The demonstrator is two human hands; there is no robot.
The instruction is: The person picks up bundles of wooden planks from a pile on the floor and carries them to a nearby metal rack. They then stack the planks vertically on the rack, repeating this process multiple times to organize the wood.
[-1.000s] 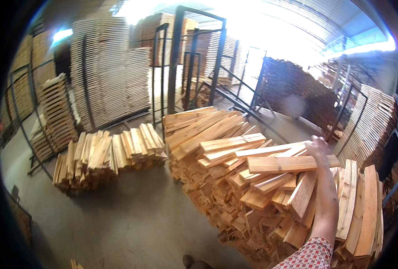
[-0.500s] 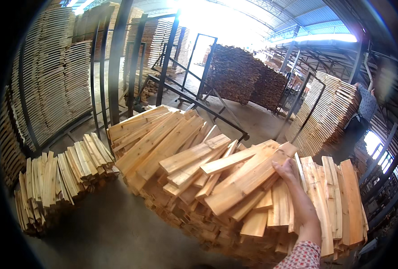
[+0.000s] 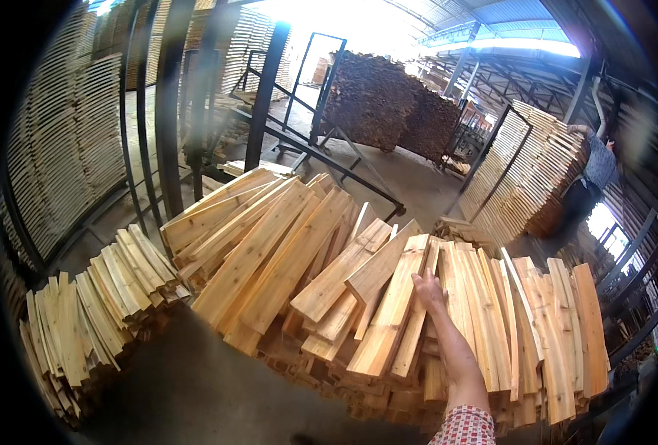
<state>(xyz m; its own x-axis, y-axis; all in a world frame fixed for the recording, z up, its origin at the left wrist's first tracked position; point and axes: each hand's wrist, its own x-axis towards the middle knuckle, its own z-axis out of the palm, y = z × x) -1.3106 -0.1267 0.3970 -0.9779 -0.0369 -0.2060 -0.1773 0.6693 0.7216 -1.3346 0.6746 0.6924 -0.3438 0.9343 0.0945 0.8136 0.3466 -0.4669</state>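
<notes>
One sawn board (image 3: 393,310) atop the near plank pile (image 3: 479,322), right hand (image 3: 431,294) at its right edge; finger closure hidden, cannot tell. Side-by-side layering probably leaves long edges reachable.

We count one bare right hand (image 3: 431,291), one patterned sleeve (image 3: 465,428) and one other person (image 3: 601,165). We see two piles of loose boards (image 3: 394,311), one large pile (image 3: 281,248) and one smaller pile (image 3: 117,285), the boards too overlapped to number. Beside that person we count one pale stack (image 3: 525,167); whether the dark wood (image 3: 370,104) makes one stack or two, we cannot tell.
</notes>
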